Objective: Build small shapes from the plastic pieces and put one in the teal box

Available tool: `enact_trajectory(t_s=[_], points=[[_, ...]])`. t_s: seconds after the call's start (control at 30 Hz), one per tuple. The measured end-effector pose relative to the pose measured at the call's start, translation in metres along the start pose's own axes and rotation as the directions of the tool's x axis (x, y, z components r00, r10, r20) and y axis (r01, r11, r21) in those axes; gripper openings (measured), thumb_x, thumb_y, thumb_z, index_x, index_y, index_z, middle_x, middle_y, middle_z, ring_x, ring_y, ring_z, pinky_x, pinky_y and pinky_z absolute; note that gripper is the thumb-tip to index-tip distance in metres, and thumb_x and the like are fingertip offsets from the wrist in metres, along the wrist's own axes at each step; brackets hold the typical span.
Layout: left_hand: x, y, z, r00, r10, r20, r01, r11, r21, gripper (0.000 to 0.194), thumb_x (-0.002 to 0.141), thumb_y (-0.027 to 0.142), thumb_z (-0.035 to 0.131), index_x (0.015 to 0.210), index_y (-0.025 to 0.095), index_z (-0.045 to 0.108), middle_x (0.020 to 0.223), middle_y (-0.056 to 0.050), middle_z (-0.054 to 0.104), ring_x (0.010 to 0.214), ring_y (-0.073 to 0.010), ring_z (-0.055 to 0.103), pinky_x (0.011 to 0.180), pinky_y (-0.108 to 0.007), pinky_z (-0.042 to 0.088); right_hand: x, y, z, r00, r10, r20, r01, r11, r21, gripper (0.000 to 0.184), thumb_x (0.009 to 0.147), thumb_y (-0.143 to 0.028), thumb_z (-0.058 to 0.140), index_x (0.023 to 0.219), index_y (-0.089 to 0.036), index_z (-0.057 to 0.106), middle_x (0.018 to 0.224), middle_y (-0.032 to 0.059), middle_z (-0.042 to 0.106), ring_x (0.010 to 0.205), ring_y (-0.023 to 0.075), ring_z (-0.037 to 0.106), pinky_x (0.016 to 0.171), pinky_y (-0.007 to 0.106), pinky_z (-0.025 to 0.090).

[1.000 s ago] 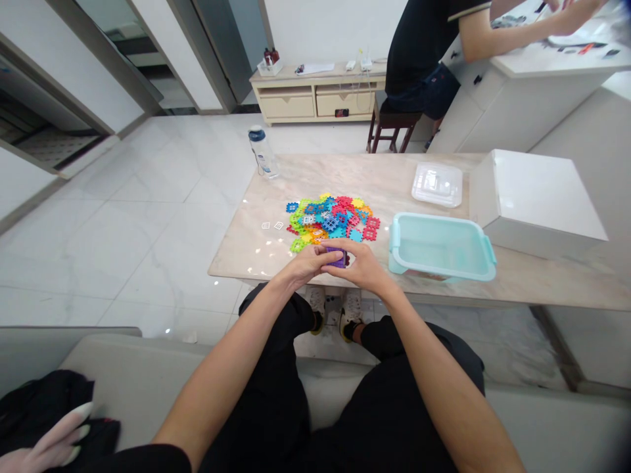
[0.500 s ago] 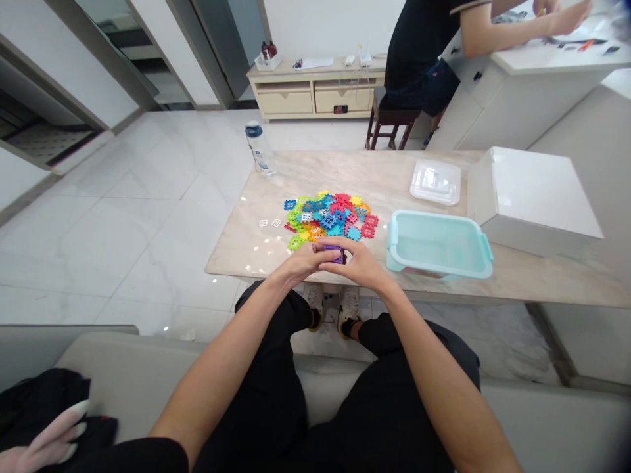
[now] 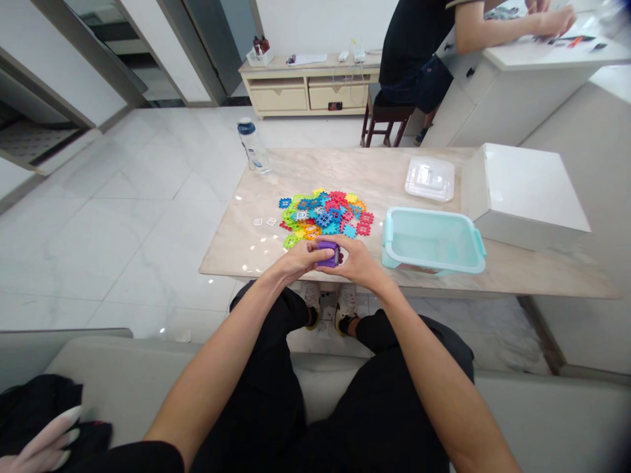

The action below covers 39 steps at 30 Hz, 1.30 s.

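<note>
Between my two hands, over the near edge of the table, is a small purple block of plastic building pieces (image 3: 327, 255). My left hand (image 3: 298, 257) grips it from the left, thumb laid across its face. From the right, the curled fingers of my right hand (image 3: 353, 257) close around it, covering part of its far side. Something small and dark red shows beside the block at my right palm. Just beyond my hands lies a heap of interlocking plastic tiles (image 3: 323, 215) in blue, green, red, yellow and orange. Two white window-frame pieces (image 3: 265, 222) lie left of it.
Right of the heap stands a light turquoise bin (image 3: 434, 268), with a clear plastic lid (image 3: 430, 179) behind it and a white box (image 3: 535, 187) further right. A water bottle (image 3: 254, 148) stands at the table's far left corner. Another person (image 3: 414, 52) sits at a counter beyond.
The purple block has turned in my hands, showing more of its side. The whole view has shifted slightly. The tile heap looks the same.
</note>
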State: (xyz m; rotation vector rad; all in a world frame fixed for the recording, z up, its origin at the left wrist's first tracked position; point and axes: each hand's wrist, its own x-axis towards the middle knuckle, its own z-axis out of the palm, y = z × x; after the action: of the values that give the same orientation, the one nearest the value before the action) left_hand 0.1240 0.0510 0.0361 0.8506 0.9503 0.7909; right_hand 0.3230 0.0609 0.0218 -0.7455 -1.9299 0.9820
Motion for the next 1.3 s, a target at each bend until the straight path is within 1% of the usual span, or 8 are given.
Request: enact_trajectory(t_s=[0.23,0.4,0.6,0.73,0.83,0.97,1.17,1.3], points=[[0.003,-0.007,-0.002,1.0,-0.019,-0.015,0.019,1.0,0.002,0.062,0.057,0.048,0.109,0.096,0.008,0.082,0.091,-0.011,0.08,0.079,-0.0174,0.071,0.077,-0.03,0.054,-0.003,0.0,-0.005,1.0,-0.023,0.008,0.023,0.999,-0.039,0.07,0.082,-0.041,0.097,0.145,-0.026,0.071,0.138,0.0107,0.078,0.123,0.0293,0.075,0.109,0.044,0.059],[0.004,-0.01,0.0,0.999,-0.04,0.009,0.04,0.999,-0.005,0.064,0.055,0.048,0.11,0.097,0.008,0.082,0.09,-0.01,0.08,0.077,-0.0164,0.07,0.077,-0.029,0.053,-0.005,-0.003,-0.007,0.999,-0.02,0.031,0.021,0.999,-0.039,0.054,0.087,-0.037,0.092,0.138,-0.026,0.075,0.134,0.0101,0.08,0.122,0.0292,0.076,0.106,0.044,0.06],[-0.004,-0.005,0.003,0.999,-0.022,0.024,0.022,0.999,-0.023,0.06,0.059,0.042,0.109,0.103,0.011,0.081,0.099,-0.01,0.081,0.087,-0.0186,0.072,0.086,-0.032,0.056,-0.005,-0.007,-0.005,0.998,-0.042,0.057,0.044,0.998,-0.043,0.051,0.089,-0.033,0.089,0.137,-0.028,0.076,0.133,0.0085,0.081,0.12,0.0291,0.076,0.105,0.044,0.06],[-0.004,-0.007,0.002,1.0,0.002,0.005,-0.002,1.0,0.01,0.06,0.058,0.043,0.109,0.101,0.011,0.081,0.099,-0.011,0.08,0.088,-0.0194,0.072,0.085,-0.032,0.055,-0.005,-0.01,-0.005,0.995,-0.069,0.075,0.072,0.996,-0.048,0.049,0.092,-0.031,0.086,0.14,-0.029,0.074,0.136,0.0083,0.079,0.125,0.0297,0.074,0.109,0.046,0.058],[-0.001,-0.008,0.002,1.0,0.02,-0.018,-0.019,0.999,0.044,0.059,0.058,0.044,0.108,0.098,0.01,0.081,0.093,-0.01,0.079,0.083,-0.0189,0.071,0.081,-0.031,0.054,-0.006,-0.01,-0.004,0.997,-0.054,0.06,0.057,0.997,-0.055,0.053,0.093,-0.032,0.087,0.144,-0.03,0.072,0.14,0.009,0.077,0.129,0.0299,0.072,0.112,0.048,0.057],[0.001,-0.008,0.001,0.999,0.032,-0.036,-0.03,0.999,0.045,0.058,0.059,0.046,0.107,0.094,0.009,0.082,0.09,-0.01,0.079,0.079,-0.0182,0.07,0.078,-0.031,0.054,-0.006,-0.01,-0.006,1.0,-0.017,0.023,0.019,0.997,-0.075,0.07,0.087,-0.039,0.093,0.151,-0.03,0.067,0.145,0.0111,0.075,0.131,0.0317,0.072,0.114,0.049,0.056],[0.0,-0.006,0.002,1.0,0.023,-0.01,-0.023,0.999,0.027,0.063,0.053,0.048,0.11,0.093,0.009,0.082,0.091,-0.01,0.079,0.08,-0.0179,0.07,0.079,-0.031,0.053,-0.005,-0.013,-0.008,0.998,-0.058,0.024,0.059,0.994,-0.088,0.048,0.091,-0.035,0.089,0.138,-0.03,0.076,0.133,0.0085,0.08,0.122,0.0303,0.075,0.107,0.047,0.06],[-0.004,-0.004,0.003,1.0,0.022,0.022,-0.022,1.0,0.022,0.062,0.055,0.046,0.109,0.098,0.01,0.081,0.095,-0.009,0.079,0.083,-0.0185,0.07,0.083,-0.032,0.053,-0.006,-0.015,-0.008,0.998,-0.057,0.038,0.06,0.993,-0.104,0.048,0.09,-0.032,0.089,0.136,-0.031,0.077,0.133,0.0078,0.081,0.123,0.0307,0.075,0.108,0.047,0.059]])
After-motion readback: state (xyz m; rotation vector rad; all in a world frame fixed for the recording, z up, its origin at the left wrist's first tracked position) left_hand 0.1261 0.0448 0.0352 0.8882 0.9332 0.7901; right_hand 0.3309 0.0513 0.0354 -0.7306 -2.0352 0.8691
